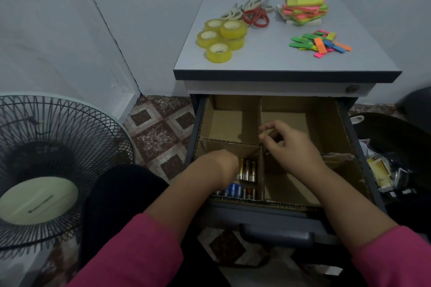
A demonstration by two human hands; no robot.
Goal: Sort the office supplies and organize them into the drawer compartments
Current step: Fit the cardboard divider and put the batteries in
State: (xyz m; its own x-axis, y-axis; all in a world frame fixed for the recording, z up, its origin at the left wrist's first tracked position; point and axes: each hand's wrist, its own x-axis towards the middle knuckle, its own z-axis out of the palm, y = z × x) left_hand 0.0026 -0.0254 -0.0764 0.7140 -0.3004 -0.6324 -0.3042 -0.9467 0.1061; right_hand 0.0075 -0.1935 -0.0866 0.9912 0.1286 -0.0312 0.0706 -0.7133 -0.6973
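Note:
The open drawer (pixel 275 216) holds cardboard dividers (pixel 260 123) that make four compartments. Batteries (pixel 247 170) lie in the near-left compartment. My left hand (pixel 221 168) reaches down into that compartment among the batteries; its fingers are hidden, so I cannot see a grip. My right hand (pixel 286 140) hovers over the centre divider with fingers loosely curled and thumb near forefinger; nothing shows plainly between them. On the cabinet top (pixel 256 58) sit several yellow tape rolls (pixel 220 38), several scissors (pixel 250 13), a stack of sticky notes (pixel 303 8) and a pile of coloured page flags (pixel 320 43).
A floor fan (pixel 51 170) stands at the left, close to my left knee. A dark bin or bag with clutter (pixel 391 165) sits right of the drawer. The patterned tile floor (pixel 161 128) shows between fan and cabinet. The wall corner lies behind.

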